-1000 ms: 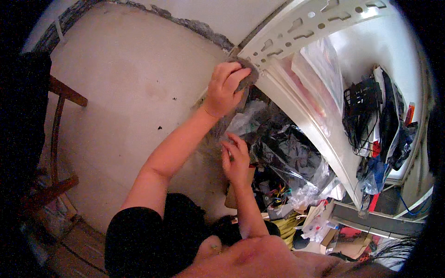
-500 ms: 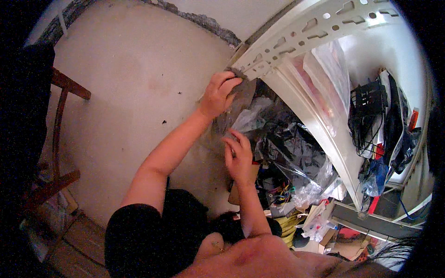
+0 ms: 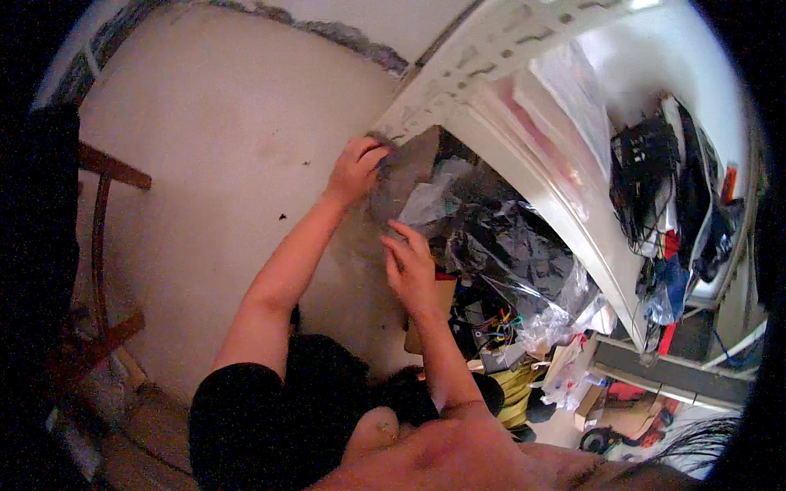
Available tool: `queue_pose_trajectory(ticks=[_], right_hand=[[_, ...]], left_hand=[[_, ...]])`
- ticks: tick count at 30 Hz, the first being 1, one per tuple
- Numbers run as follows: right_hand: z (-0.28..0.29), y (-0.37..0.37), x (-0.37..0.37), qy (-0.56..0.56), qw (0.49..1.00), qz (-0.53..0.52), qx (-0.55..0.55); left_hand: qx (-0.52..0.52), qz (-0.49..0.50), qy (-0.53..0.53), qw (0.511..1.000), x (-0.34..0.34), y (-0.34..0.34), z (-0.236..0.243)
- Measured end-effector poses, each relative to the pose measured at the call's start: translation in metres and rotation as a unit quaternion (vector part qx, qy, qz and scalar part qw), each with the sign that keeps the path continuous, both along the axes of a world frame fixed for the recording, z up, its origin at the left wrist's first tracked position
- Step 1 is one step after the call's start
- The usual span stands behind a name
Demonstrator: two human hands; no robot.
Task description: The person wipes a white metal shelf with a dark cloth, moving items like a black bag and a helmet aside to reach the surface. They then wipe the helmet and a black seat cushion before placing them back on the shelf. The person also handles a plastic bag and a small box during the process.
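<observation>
A thin see-through plastic bag (image 3: 401, 182) hangs in front of me, beside the corner of a white metal shelf (image 3: 524, 155). My left hand (image 3: 356, 173) is closed on its dark upper edge, close to the shelf's end. Lower and to the right, my right hand (image 3: 413, 272) has its fingers bent against the bag's near side, thumb and forefinger pinching the film. Beyond the film lies a heap of crumpled black plastic (image 3: 508, 245) under the shelf. Motion blurs the bag's outline.
Cables (image 3: 495, 327) and clear wrapping (image 3: 548, 323) sit near my right forearm. On the shelf stands a black wire basket (image 3: 647, 180). A wooden chair (image 3: 102, 237) is at left on the pale floor (image 3: 196, 164). Boxes (image 3: 622, 409) lie low at right.
Both hands have shifted slightly left, the left one also a little downward, with the bag between them. The whole view has turned a little. Both grips look the same.
</observation>
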State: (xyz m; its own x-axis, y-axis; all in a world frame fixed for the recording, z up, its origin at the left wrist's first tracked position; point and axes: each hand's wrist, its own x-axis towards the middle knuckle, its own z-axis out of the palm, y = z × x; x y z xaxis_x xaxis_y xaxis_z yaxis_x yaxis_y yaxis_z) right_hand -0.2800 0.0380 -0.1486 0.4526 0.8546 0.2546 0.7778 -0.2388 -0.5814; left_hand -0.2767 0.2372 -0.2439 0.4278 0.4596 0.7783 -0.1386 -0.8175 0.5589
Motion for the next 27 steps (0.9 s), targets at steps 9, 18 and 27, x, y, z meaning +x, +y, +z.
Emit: queue_pose_trajectory(ticks=[9, 18, 27], right_hand=[[-0.002, -0.008, 0.004, -0.020, 0.999, 0.024, 0.026], [0.044, -0.064, 0.001, -0.105, 0.993, 0.017, -0.042], [0.045, -0.125, -0.007, 0.010, 0.996, 0.059, -0.060]], left_hand=[[-0.201, 0.095, -0.016, 0.975, -0.019, 0.001, 0.003], [-0.269, -0.019, -0.156, 0.950, 0.020, -0.012, 0.148], [-0.258, -0.058, -0.037, 0.964, 0.002, 0.005, 0.135]])
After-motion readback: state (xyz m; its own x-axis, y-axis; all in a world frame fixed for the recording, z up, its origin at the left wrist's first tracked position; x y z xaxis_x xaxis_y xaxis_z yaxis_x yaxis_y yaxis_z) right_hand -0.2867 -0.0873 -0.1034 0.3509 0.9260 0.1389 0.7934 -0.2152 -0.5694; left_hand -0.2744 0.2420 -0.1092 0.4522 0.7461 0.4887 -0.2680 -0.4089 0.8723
